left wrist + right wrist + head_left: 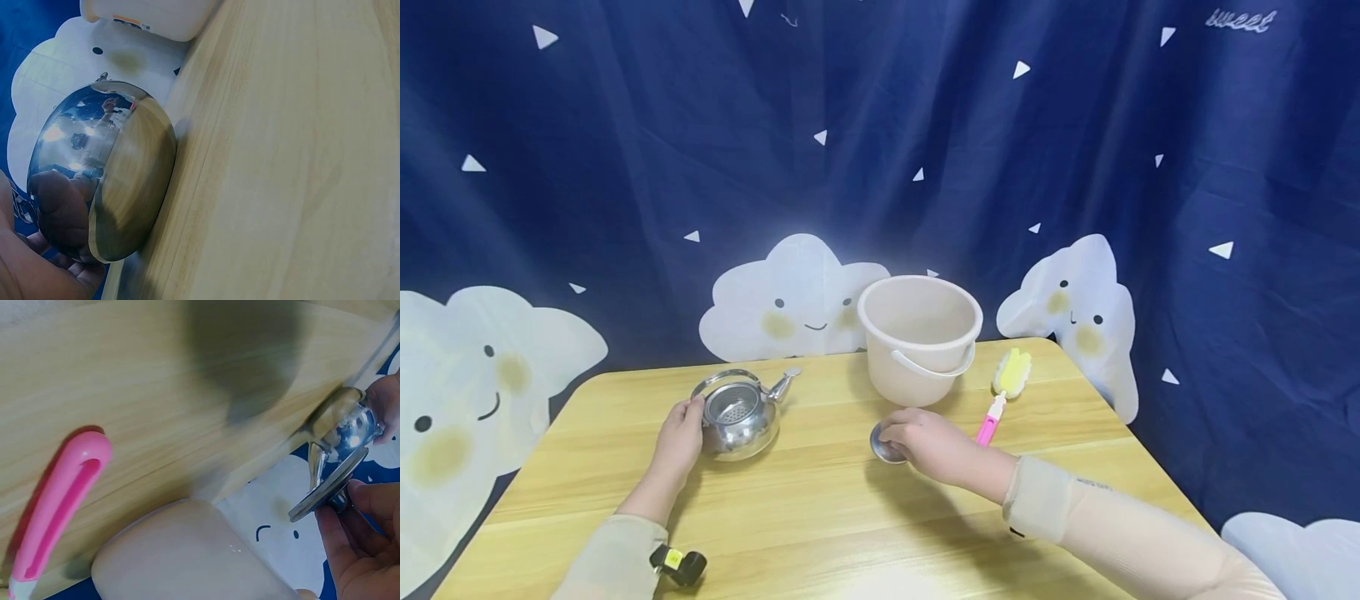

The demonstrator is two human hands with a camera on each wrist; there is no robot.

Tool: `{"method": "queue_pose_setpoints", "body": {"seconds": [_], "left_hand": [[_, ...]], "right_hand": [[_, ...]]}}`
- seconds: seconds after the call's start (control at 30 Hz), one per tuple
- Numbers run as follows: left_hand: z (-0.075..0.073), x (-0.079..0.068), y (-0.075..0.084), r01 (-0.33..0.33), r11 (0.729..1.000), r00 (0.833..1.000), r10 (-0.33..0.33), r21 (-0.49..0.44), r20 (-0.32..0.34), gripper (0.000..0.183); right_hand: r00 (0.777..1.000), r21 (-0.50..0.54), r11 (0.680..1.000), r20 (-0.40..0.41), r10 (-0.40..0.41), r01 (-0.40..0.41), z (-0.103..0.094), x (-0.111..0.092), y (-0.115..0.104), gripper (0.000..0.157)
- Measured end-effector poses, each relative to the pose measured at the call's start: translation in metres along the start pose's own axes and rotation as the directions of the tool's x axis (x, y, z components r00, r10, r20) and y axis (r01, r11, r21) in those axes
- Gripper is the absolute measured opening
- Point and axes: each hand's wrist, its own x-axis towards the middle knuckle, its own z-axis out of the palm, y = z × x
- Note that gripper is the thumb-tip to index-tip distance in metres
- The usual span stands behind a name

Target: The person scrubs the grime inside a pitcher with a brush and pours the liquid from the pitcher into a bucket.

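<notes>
A shiny metal teapot (743, 435) is at the left of the table, its strainer showing in the uncovered mouth and its spout pointing right. My left hand (679, 437) grips its left side, the thumb near the rim; in the left wrist view the fingers curl partly behind the teapot (134, 181). Right of the teapot, my right hand (934, 448) holds a round metal lid (883, 448) above the table. The right wrist view shows thumb and fingers pinching the knob of the tilted lid (331, 487).
A pale bucket (910, 375) with its bail lowered stands at the back, beyond my right hand. To its right lies a sponge bottle brush (1013, 373) with a pink handle, partly hidden by my right wrist. A dark blue curtain (850, 192) hangs behind the wooden table (790, 517).
</notes>
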Motion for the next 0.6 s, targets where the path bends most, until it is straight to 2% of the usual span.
{"method": "queue_pose_setpoints", "body": {"seconds": [0.6], "left_hand": [[-0.001, 0.0, -0.001, 0.014, 1.0, 1.0, -0.014, 0.007, 0.023, 0.078]], "right_hand": [[0.998, 0.035, 0.997, 0.027, 0.061, -0.062, 0.01, -0.019, 0.003, 0.017]]}}
